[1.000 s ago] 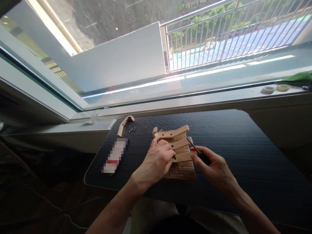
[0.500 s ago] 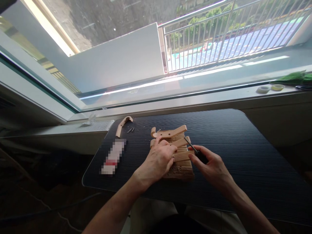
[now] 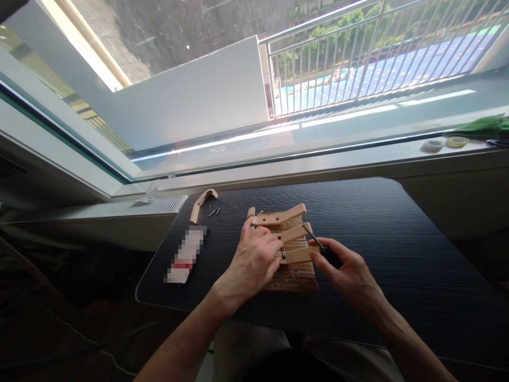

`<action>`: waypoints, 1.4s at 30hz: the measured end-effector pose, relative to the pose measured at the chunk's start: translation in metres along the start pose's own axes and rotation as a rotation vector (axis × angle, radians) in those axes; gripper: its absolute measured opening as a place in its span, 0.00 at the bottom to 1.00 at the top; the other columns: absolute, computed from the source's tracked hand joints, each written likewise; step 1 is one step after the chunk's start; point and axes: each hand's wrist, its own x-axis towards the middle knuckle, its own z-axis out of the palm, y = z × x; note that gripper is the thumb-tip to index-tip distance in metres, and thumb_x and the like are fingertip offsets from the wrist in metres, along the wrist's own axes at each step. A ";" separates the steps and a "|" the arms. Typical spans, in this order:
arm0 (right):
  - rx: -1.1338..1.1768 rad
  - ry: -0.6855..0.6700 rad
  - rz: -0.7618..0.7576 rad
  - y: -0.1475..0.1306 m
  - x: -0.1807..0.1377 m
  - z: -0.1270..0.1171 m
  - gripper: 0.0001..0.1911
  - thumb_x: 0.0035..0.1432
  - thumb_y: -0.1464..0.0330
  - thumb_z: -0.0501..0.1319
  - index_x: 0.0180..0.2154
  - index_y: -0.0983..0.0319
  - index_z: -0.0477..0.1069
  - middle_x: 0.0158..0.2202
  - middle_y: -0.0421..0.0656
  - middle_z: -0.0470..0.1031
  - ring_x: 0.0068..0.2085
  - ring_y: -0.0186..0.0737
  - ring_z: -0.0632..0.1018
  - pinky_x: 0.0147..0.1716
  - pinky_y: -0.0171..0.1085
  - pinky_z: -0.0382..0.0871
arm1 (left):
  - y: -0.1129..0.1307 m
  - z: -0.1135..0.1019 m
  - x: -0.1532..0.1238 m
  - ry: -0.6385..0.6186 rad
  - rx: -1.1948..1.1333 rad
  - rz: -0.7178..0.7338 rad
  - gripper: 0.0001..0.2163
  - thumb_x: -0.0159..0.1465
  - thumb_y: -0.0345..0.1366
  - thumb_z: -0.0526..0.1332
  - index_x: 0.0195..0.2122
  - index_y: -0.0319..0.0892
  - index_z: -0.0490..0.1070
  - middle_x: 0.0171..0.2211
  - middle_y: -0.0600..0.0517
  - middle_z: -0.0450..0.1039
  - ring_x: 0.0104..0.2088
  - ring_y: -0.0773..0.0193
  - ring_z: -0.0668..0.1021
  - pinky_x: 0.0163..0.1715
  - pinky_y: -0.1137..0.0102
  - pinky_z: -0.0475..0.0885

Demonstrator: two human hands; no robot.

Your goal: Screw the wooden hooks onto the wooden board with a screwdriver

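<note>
My right hand (image 3: 345, 265) is closed around the dark handle of a screwdriver (image 3: 316, 236), its metal shaft pointing up and left over the wooden hooks. My left hand (image 3: 256, 255) presses down on the nearest wooden hook (image 3: 297, 256), fingers bent; a small dark screw (image 3: 283, 253) stands by its fingertips. Under both lies a rough wooden board (image 3: 296, 284). Beyond the fingers, a middle wooden hook (image 3: 295, 232) and a far wooden hook (image 3: 284, 216) with two dark holes lie across the board. The left hand covers the near hooks' left ends.
On the black table (image 3: 382, 223), another wooden hook (image 3: 201, 204) lies at the back left beside several loose screws (image 3: 214, 211). A blurred-out packet (image 3: 186, 254) rests at the left. Tape rolls (image 3: 433, 145) sit on the windowsill (image 3: 338, 154) behind.
My left hand has drawn back slightly to the left, so the screw by its fingertips shows more clearly. My right hand still holds the screwdriver, barely shifted.
</note>
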 end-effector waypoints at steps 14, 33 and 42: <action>-0.022 -0.012 0.010 -0.001 0.001 0.000 0.15 0.55 0.60 0.57 0.42 0.61 0.72 0.38 0.42 0.78 0.37 0.41 0.78 0.38 0.36 0.70 | 0.005 0.010 -0.004 0.061 -0.068 0.000 0.05 0.61 0.30 0.56 0.30 0.43 0.70 0.29 0.54 0.74 0.40 0.61 0.73 0.60 0.48 0.44; -0.058 -0.012 0.047 -0.001 -0.001 0.001 0.18 0.54 0.58 0.58 0.43 0.62 0.71 0.38 0.43 0.78 0.36 0.41 0.77 0.39 0.37 0.69 | 0.001 0.016 -0.002 0.052 -0.088 0.003 0.02 0.58 0.29 0.59 0.30 0.42 0.69 0.29 0.55 0.73 0.38 0.64 0.74 0.60 0.53 0.45; -0.075 -0.005 0.059 0.001 -0.002 0.000 0.18 0.54 0.57 0.58 0.42 0.61 0.72 0.33 0.42 0.78 0.33 0.40 0.77 0.34 0.35 0.70 | 0.001 0.019 -0.002 0.035 -0.037 -0.002 0.03 0.59 0.30 0.58 0.28 0.41 0.68 0.28 0.56 0.72 0.37 0.65 0.73 0.60 0.56 0.47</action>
